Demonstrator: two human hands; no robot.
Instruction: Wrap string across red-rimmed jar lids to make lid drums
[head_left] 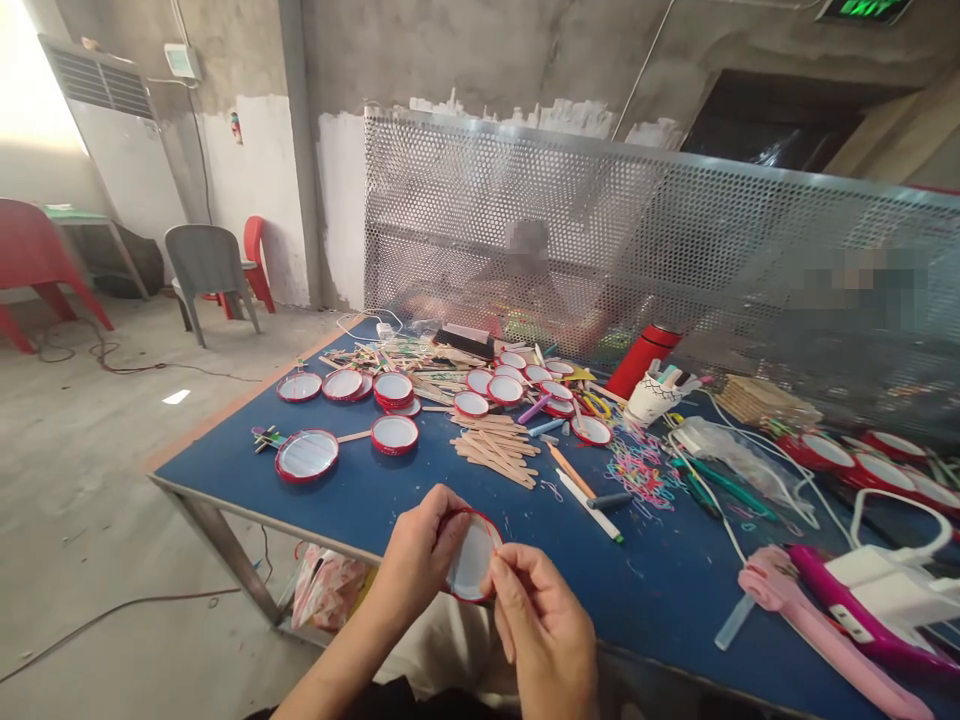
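Just past the table's front edge, both hands hold a round white disc (474, 560) with a red rim, tilted up toward me. My left hand (421, 545) grips its left side, thumb over the upper rim. At the right rim, my right hand (541, 612) pinches with thumb and fingertips; whether a thin strand is also caught there is too small to tell. Similar red-rimmed discs (394, 434) lie on the blue table (247, 440), some stacked. One disc (307, 455) has a wooden stick and small coloured pieces attached. Flat wooden sticks (495, 450) are piled beyond my hands.
Markers (589, 505) and tangled coloured bands (643, 468) lie to the right. Behind them stand a white cup of pens (656, 398) and a red bottle (645, 360). A pink glue gun (825, 630) and a magenta power strip (862, 610) occupy the right front. People sit behind the perforated metal screen (450, 180).
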